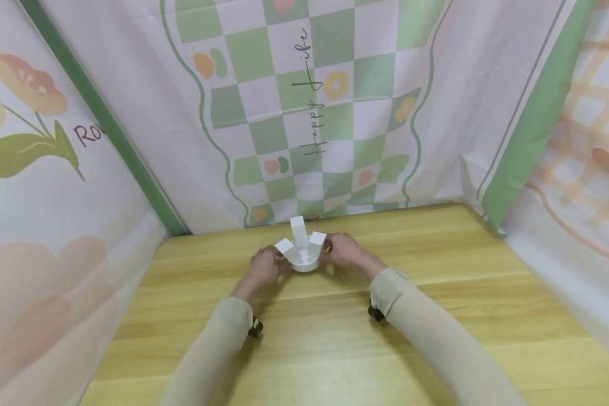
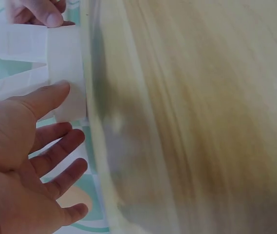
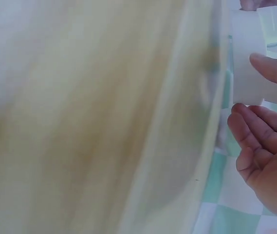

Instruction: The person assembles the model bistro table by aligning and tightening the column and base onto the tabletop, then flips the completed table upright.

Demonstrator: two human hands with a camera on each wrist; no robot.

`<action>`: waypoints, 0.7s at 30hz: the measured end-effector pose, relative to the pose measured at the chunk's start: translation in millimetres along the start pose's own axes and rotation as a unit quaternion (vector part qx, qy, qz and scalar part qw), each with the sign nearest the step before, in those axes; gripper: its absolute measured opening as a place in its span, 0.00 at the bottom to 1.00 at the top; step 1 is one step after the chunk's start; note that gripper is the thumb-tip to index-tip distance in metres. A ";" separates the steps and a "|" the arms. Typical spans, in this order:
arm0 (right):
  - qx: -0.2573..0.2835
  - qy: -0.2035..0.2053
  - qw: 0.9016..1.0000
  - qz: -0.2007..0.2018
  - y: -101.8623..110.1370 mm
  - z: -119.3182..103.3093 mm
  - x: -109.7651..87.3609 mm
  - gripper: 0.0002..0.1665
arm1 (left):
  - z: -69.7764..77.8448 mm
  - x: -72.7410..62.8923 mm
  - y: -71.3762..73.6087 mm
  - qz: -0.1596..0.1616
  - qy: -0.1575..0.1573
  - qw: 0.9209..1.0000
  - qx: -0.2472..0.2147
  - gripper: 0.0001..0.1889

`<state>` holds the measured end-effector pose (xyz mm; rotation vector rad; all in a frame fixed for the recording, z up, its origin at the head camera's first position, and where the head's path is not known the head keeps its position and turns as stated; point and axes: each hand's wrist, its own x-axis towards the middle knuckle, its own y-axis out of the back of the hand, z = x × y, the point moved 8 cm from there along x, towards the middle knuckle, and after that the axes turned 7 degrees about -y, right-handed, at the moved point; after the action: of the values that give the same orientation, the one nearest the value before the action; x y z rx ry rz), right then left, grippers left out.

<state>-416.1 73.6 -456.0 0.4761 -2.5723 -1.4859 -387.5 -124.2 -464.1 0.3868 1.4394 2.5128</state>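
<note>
A white stand (image 1: 304, 263) with a short round base and three blocky prongs angling up and outward is near the back of the wooden table. Whether its base touches the tabletop I cannot tell. At its left side my left hand (image 1: 265, 266) holds the base, thumb on the wall and the index fingertip at its edge; the other fingers are spread apart. From the opposite side my right hand (image 1: 346, 250) grips the same base (image 3: 249, 58), its thumb laid on the wall and its fingers bent at the edge.
The wooden table (image 1: 330, 344) runs back to a hanging cloth (image 1: 325, 113) with green checks. More printed cloth hangs on the left (image 1: 45, 225) and on the right (image 1: 583, 146). Dark wrist cameras (image 1: 255, 327) sit under both sleeves.
</note>
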 end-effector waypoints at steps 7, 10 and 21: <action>0.020 0.019 1.000 -0.004 9.5 -3.8 -1.4 0.23 | 5.8 0.3 8.2 0.011 -0.009 0.997 -0.081 0.18; 0.042 0.029 0.999 -0.005 13.4 -4.5 -2.6 0.22 | 5.9 0.1 11.8 0.019 -0.008 0.994 -0.105 0.18; 0.092 0.058 0.994 0.014 25.5 -7.5 -2.7 0.13 | 4.6 1.3 23.8 0.065 -0.018 0.992 -0.111 0.22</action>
<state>-416.8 80.2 -430.1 0.5303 -2.6234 -1.1805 -388.6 -131.8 -441.1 0.4970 1.1393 2.7171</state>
